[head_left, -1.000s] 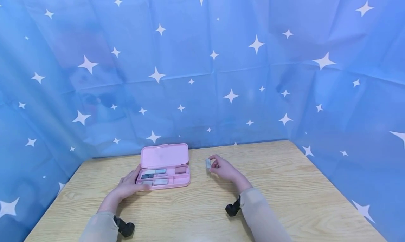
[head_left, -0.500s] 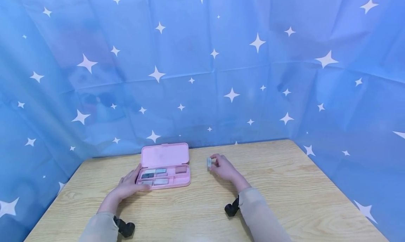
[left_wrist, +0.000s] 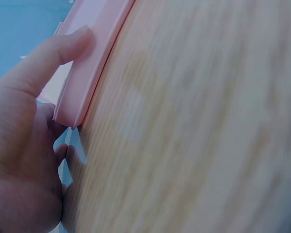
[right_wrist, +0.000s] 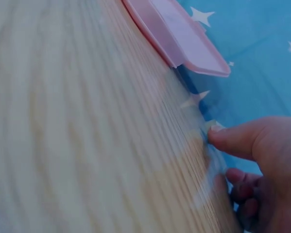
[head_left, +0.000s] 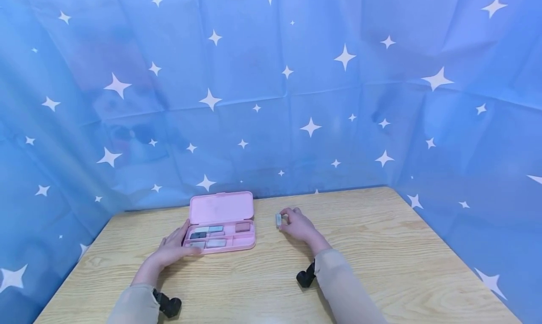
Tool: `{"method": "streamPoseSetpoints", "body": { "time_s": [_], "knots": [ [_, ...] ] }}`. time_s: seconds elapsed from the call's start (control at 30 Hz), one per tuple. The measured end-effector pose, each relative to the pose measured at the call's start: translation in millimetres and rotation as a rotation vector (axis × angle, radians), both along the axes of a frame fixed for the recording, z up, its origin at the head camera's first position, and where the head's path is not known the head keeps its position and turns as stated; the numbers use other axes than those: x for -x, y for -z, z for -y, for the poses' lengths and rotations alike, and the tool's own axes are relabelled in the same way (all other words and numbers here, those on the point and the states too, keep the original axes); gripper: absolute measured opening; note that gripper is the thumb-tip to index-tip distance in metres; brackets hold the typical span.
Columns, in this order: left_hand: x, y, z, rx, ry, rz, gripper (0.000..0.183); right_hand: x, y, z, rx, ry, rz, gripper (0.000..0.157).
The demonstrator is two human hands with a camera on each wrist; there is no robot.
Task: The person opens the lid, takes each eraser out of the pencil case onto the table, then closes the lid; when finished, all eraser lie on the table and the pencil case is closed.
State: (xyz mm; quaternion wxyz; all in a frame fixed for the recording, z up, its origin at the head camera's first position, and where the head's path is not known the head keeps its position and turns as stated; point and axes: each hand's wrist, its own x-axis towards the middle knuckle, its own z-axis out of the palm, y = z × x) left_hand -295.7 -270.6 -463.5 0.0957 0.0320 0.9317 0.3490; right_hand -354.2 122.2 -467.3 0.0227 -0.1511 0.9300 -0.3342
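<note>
A pink pencil case [head_left: 243, 241] with its lid raised stands toward the back left of the table. Small eraser-like blocks in white, pale blue, dark and reddish brown lie in its compartments. My left hand [head_left: 171, 249] holds the case by its left end. In the left wrist view, the thumb [left_wrist: 62, 48] presses the case's front wall, with other fingers round the end. To the right of the case, my right hand [head_left: 298, 224] pinches a small pale block [head_left: 278, 221] between thumb and fingertips. The right wrist view shows only a sliver of that block, behind the thumb [right_wrist: 232, 138].
The wooden table [head_left: 237, 286] reaches back to a blue curtain [head_left: 271, 103] with white stars, which also closes in both sides. A black wrist camera [head_left: 167, 305] sits at the left cuff and another black camera [head_left: 306, 274] at the right.
My right wrist and forearm have shifted slightly left, with the pale block kept in the fingers at nearly the same spot. The left hand and the case have stayed put.
</note>
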Motion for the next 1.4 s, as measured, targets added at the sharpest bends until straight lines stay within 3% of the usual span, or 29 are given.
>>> {"method": "streamPoseSetpoints", "body": {
  "time_s": [0.23,0.43,0.67,0.83,0.97,1.13,1.4],
  "knots": [
    [-1.4,-4.4,-1,0.001,-0.001,-0.003,0.119,2.0,-3.0,4,-0.061,-0.004,0.006,0.04],
    [-1.5,-5.9,0,0.001,-0.008,-0.004,0.118,2.1,-6.5,5,-0.046,-0.03,0.027,0.045],
    [-2.1,-3.7,1,-0.004,0.0,-0.009,0.118,3.6,-31.3,4,0.015,-0.059,0.03,0.052],
    [-2.7,-3.4,1,-0.001,-0.005,-0.014,0.118,11.2,-55.1,17,0.014,-0.166,-0.012,0.045],
    [-2.0,-2.8,0,-0.005,-0.006,-0.011,0.118,17.2,-63.0,32,0.025,-0.277,0.021,0.044],
    [-1.7,-0.2,-1,0.008,-0.01,-0.01,0.118,22.4,-60.1,54,-0.01,-0.372,0.081,0.042],
    [-1.9,0.4,-1,0.013,-0.015,-0.026,0.118,24.5,-53.2,81,-0.124,-0.476,0.032,0.037]
  ]
}}
